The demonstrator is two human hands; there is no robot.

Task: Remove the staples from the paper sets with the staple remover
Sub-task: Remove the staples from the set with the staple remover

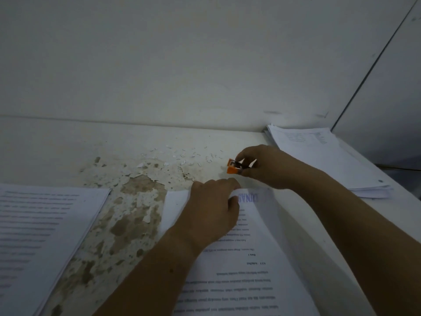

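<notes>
**Staple remover held just past the far edge of the middle paper set**

The table [68, 142] runs back to a pale wall [205, 53], and its right edge slants away beside a stack of sheets [319, 156] in the far right corner. Another stack [41, 224] lies at the left and runs out of the bottom of the view. Between that stack and the middle paper set [250, 270] is a bare strip of flaking, stained surface. Past the set's far edge the open tabletop is strewn with loose staples and paper scraps [193, 153].

The left hand [211, 208] lies knuckles-up on the far end of the middle paper set, fingers curled over its top edge and thumb on the printed page, gripping it there.

The right hand [266, 165] hovers just beyond that edge, near the left hand's fingers. It pinches the orange staple remover [232, 167] between thumb and bent fingers, with the orange end pointing left. I cannot tell whether the tool touches the paper.
</notes>
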